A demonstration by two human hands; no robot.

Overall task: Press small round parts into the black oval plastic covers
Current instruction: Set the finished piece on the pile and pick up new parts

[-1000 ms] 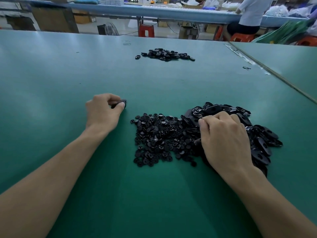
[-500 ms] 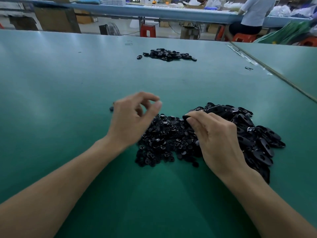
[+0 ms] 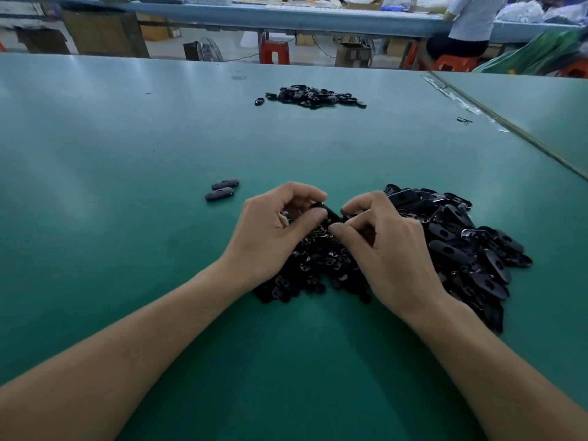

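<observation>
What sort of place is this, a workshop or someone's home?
Most likely a factory assembly floor. A long green worktable carries heaps of identical black oval covers and small round parts, another worker sits at the next bench, and the left hand and right hand grip one cover.

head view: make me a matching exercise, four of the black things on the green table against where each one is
Things
1. held cover
2. pile of small round parts
3. pile of oval covers
4. two lone covers

Places
A. left of the left hand, apart from the piles
B. pinched between the two hands
C. right of the right hand
D. beneath both hands

Pairs: 1-B, 2-D, 3-C, 4-A
</observation>
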